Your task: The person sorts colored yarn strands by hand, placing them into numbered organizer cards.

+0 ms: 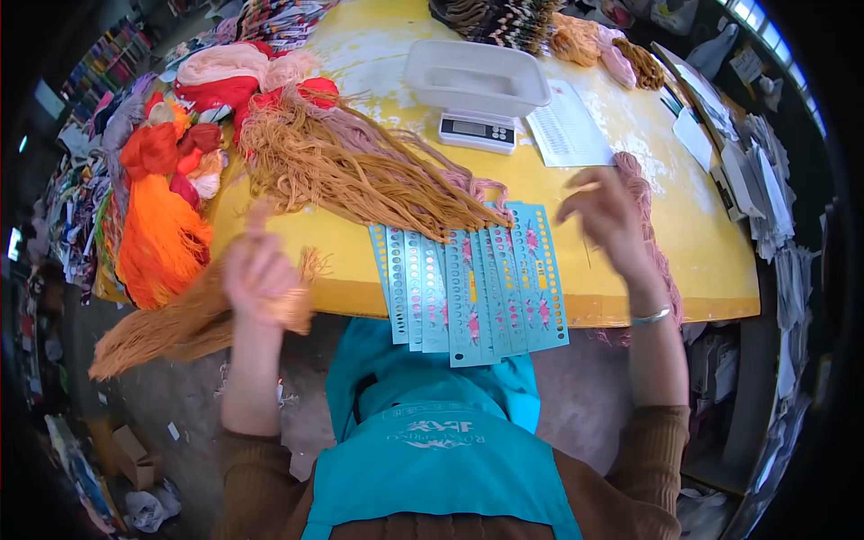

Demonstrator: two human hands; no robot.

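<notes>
Left hand (259,270) fingers clench tan thread bundle (171,328); right hand (607,216) fingers pinch a strand; apron lettering unreadable.

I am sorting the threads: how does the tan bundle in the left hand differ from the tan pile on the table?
The tan bundle is gripped in the left hand and hangs past the table edge; the tan pile lies loose, spread on the table, untouched. The bundle is gathered tight, the pile fans out. Both are tan thread.
</notes>
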